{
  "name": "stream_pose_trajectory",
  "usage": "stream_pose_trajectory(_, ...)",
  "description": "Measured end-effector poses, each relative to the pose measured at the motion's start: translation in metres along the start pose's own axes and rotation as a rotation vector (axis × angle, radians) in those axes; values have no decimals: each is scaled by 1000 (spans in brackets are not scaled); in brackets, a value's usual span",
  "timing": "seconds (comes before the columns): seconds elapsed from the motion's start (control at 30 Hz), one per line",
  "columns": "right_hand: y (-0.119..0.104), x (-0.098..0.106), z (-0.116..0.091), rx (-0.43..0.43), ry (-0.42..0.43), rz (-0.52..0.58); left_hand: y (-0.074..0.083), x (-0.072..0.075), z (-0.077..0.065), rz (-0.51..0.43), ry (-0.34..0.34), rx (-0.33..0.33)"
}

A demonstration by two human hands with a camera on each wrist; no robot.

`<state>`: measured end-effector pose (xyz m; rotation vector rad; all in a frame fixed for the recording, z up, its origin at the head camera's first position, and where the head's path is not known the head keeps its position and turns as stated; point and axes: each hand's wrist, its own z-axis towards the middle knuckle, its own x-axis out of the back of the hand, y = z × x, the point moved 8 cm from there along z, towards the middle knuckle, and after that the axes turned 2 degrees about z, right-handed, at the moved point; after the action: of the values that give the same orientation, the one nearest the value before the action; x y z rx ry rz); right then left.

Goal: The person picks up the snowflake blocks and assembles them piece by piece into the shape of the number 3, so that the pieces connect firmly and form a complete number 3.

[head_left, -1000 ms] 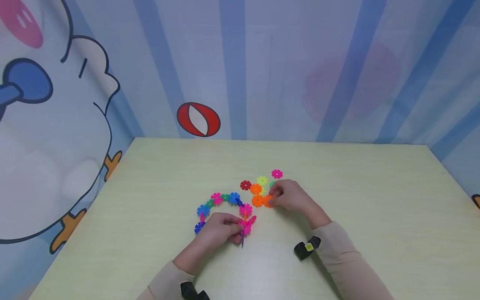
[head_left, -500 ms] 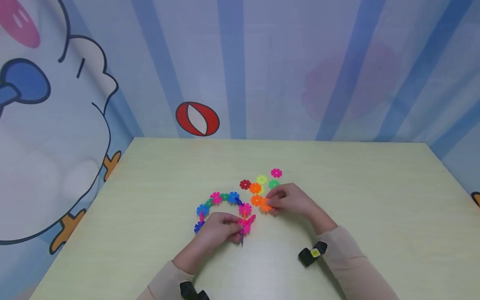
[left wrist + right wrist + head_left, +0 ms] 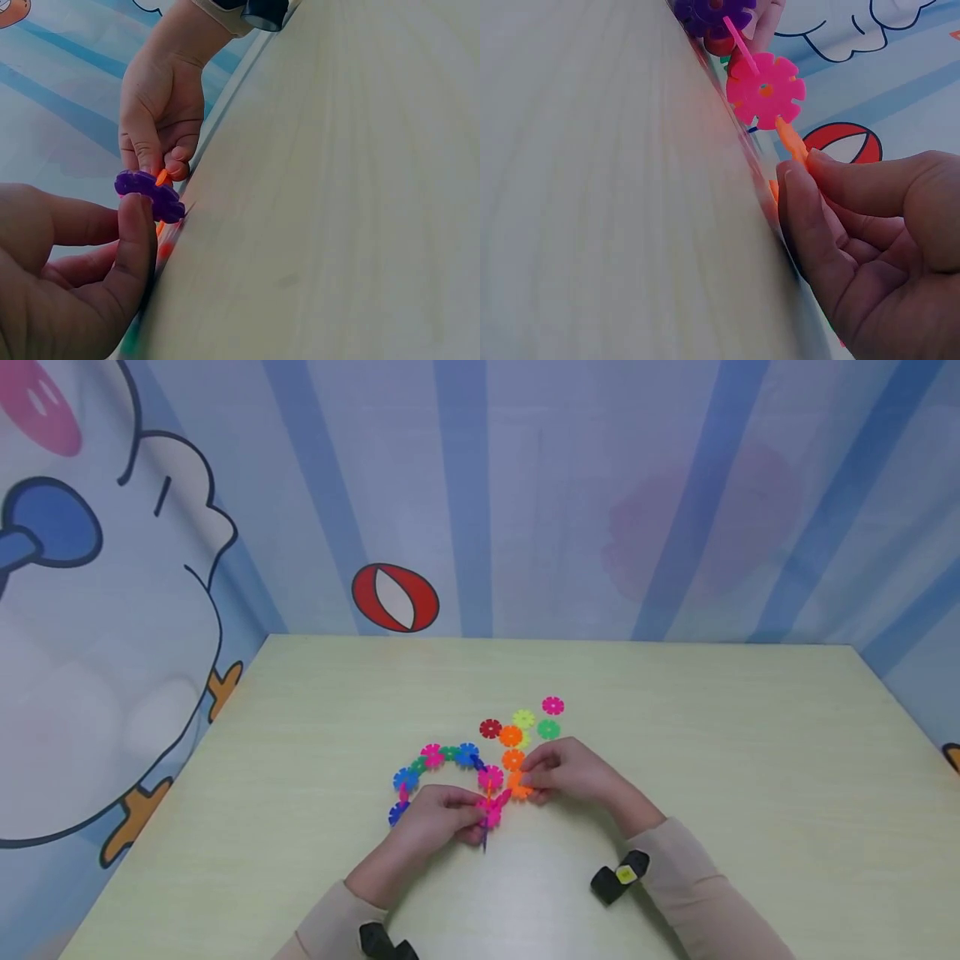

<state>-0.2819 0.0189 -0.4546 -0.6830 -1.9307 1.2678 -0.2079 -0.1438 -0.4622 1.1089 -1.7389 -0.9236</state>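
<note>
My left hand (image 3: pixel 435 818) pinches the end of a curved chain of interlocked plastic snowflake discs, gripping a purple disc (image 3: pixel 154 196) between thumb and fingers. The chain's blue disc (image 3: pixel 407 779), pink disc (image 3: pixel 432 755) and green disc (image 3: pixel 450 753) arch behind that hand, which hides part of it. To the right, my right hand (image 3: pixel 577 768) holds an orange snowflake disc (image 3: pixel 518 787) by thumb and forefinger. In the right wrist view, the orange disc's edge meets a notch of a pink disc (image 3: pixel 769 90) slotted near the purple one.
Loose discs lie beyond the right hand: dark red (image 3: pixel 491 728), orange (image 3: pixel 511 736), another orange (image 3: pixel 513 760), yellow (image 3: pixel 523 718), green (image 3: pixel 549 728) and pink (image 3: pixel 553 705). The pale table (image 3: pixel 712 735) ends at a printed curtain (image 3: pixel 570 527).
My right hand has drawn the orange disc left and nearer, from beside the loose discs to the chain's end, uncovering the loose green disc. The left hand has stayed in place.
</note>
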Motion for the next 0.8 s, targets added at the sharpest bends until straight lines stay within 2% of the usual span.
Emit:
stream_pose_trajectory(0.43, 0, -4, 1, -11, 0, 11, 1, 1, 1, -6, 23, -17)
stream_pose_trajectory(0.8, 2, -5, 4, -3, 19, -11, -2, 3, 2, 4, 32, 39)
